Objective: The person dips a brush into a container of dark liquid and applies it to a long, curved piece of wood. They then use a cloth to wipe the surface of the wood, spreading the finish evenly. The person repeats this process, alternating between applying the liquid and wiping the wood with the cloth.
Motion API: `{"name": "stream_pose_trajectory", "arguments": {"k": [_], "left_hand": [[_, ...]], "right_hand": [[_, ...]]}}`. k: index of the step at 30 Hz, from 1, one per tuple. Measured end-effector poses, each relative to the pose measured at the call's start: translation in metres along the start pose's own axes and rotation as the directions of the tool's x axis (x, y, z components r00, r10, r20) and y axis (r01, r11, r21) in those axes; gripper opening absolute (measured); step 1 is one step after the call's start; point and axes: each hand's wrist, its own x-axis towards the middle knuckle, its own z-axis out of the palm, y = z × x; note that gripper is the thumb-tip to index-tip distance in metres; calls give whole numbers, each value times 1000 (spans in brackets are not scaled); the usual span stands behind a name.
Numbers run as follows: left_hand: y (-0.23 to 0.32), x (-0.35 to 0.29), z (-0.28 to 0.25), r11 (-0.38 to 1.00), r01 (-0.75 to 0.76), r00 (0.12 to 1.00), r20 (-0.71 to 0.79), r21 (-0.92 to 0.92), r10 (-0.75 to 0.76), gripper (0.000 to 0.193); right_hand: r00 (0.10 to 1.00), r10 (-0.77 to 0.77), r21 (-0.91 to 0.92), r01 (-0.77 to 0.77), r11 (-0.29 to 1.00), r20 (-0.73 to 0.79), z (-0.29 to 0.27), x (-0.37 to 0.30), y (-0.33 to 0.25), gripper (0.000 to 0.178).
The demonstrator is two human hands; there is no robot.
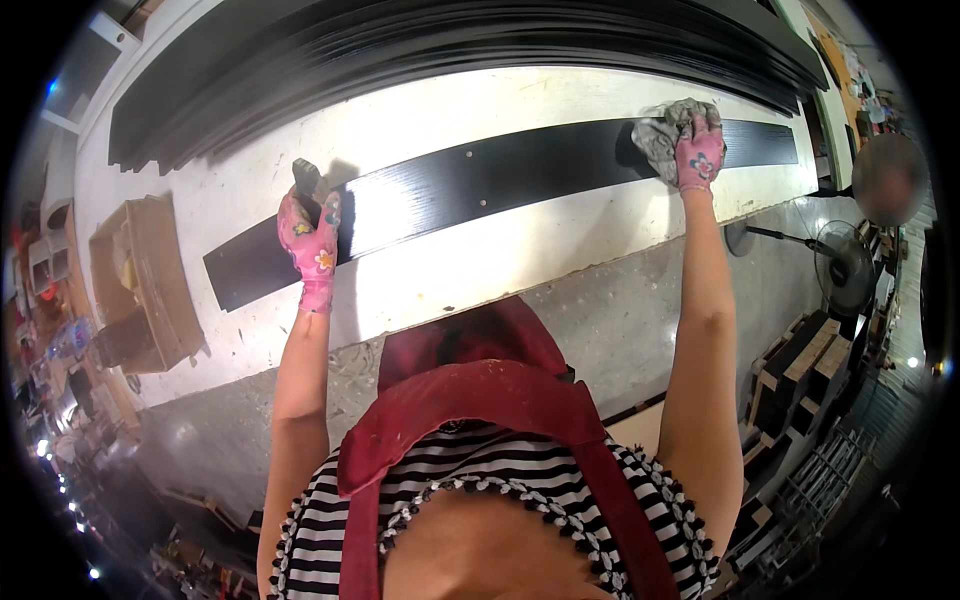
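Observation:
A long black slat (440, 200) with two small holes near its middle lies across the white tabletop (420, 290). My right hand (698, 150), in a pink flowered glove with grey fingers, presses a crumpled grey-white rag (655, 145) onto the slat's right part. Toward the slat's left end is my left hand (312, 235), gloved the same way. Its fingers are loosely bent, the thumb stands apart, and nothing shows between them. Whether it touches the slat or hovers just over it is unclear.
Many similar black slats (450, 50) are stacked along the table's far side. An open cardboard box (165, 290) sits at the left. Beyond the table's right end are a standing fan (843, 265) and stacked dark pieces (795, 380). Another person is blurred at the far right.

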Motion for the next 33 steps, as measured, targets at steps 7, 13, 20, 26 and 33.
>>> {"name": "stream_pose_trajectory", "arguments": {"k": [7,13,20,26,33], "left_hand": [[4,-1,3,927,161,986,94,-339,-137,41],[-3,0,-1,942,90,992,108,-324,-58,44],[-18,-5,-13,948,218,974,112,-232,-196,55],[-49,0,-40,862,332,941,69,-384,-331,53],[-66,10,-64,914,-145,986,132,378,102,60]], "right_hand": [[871,-491,205,477,854,16,-31,-129,-254,49],[827,-549,618,498,608,-126,-15,-193,-313,44],[993,-72,649,-9,761,98,12,-103,-87,45],[978,-74,109,97,989,-197,16,-25,133,53],[956,31,-191,-90,978,-291,53,64,353,45]]}}
